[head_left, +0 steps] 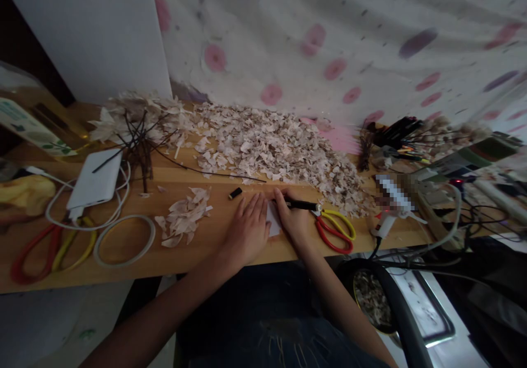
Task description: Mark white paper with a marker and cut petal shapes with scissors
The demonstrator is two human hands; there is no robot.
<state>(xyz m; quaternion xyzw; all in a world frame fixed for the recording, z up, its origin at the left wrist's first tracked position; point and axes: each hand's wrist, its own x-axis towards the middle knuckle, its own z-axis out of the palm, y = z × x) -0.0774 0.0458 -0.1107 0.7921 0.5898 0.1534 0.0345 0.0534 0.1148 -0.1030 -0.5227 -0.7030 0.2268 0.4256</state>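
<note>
A small white paper [273, 221] lay on the worktop [177, 259] between both hands. The left hand [249, 228] rested flat at its nine o'clock, fingers extended; the right hand [293, 214] gripped a black pen [305, 205] toward two. Beyond, a short black cylinder [235, 193] sat at ten, scissors [328, 244] at three, dried petals [272, 143] at twelve.

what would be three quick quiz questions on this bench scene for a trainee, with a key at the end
1. Which hand holds the black pen?
2. True or false: in the picture, the white ring lies to the left of the left hand.
3. Fill in: the scissors nearest the black pen have one red handle and one ____ handle.

Key: 1. The right hand. 2. True. 3. Yellow.
</note>
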